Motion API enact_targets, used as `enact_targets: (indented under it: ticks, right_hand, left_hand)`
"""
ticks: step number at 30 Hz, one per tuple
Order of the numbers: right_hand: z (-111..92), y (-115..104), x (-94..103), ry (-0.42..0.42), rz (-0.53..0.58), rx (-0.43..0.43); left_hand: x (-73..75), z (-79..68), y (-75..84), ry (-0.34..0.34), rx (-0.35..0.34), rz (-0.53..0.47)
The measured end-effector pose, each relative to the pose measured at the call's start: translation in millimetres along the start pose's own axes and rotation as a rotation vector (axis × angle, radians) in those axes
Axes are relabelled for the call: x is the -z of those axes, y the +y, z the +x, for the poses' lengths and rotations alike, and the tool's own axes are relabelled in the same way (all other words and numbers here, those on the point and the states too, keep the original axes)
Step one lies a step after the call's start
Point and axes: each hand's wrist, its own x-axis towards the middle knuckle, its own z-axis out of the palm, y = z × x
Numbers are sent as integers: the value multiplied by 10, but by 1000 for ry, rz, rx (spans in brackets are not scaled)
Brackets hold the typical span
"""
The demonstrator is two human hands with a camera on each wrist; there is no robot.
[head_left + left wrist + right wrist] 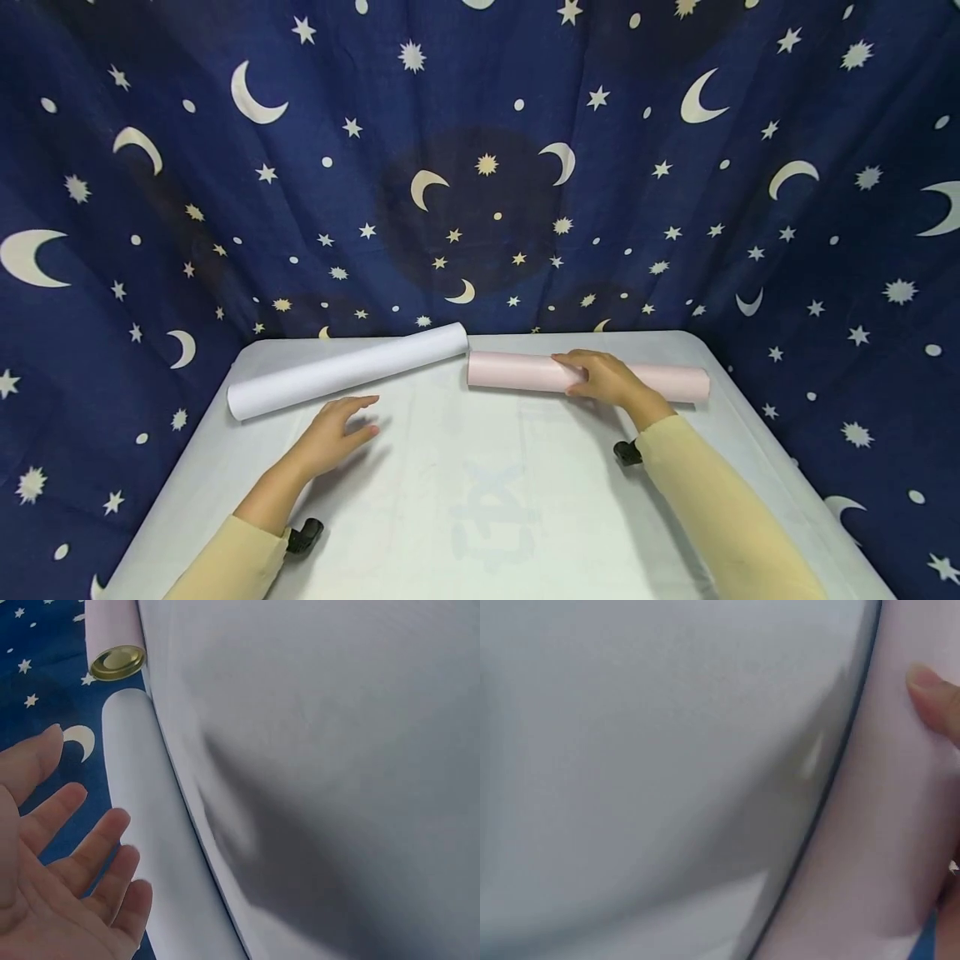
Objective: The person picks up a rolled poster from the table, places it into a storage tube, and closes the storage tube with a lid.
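A pink tube-shaped roll (517, 372) lies on the right side of the table. My right hand (611, 379) grips it near its middle, the thumb on the near side and the fingers over the top. In the right wrist view the thumb (935, 701) presses on the pink surface; the other fingers are mostly hidden. A longer white roll (348, 368) lies slanted at the back left. My left hand (326, 437) is in front of it, holding nothing, its fingers apart and relaxed. A gold-coloured round end (118, 663) shows on the pink roll in the left wrist view.
A white-covered table (480, 483) with rounded corners carries both rolls. Behind it and at both sides hangs a dark blue curtain (480, 208) with moons and stars. Small black devices sit at my left wrist (305, 536) and right wrist (627, 453).
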Motion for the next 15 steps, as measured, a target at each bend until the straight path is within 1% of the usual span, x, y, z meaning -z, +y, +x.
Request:
enact_targets:
  ticks: [4, 8, 11, 15]
  right_hand:
    - [28, 22, -2, -10, -5, -8]
    - [24, 29, -15, 15, -25, 6]
    - [-4, 25, -7, 35, -46, 6]
    - [-87, 30, 41, 43, -81, -47]
  left_hand:
    - [7, -26, -30, 50, -26, 72]
    - [22, -61, -60, 95, -45, 125]
    - [48, -91, -64, 112, -45, 153]
    - [98, -125, -42, 119, -32, 193]
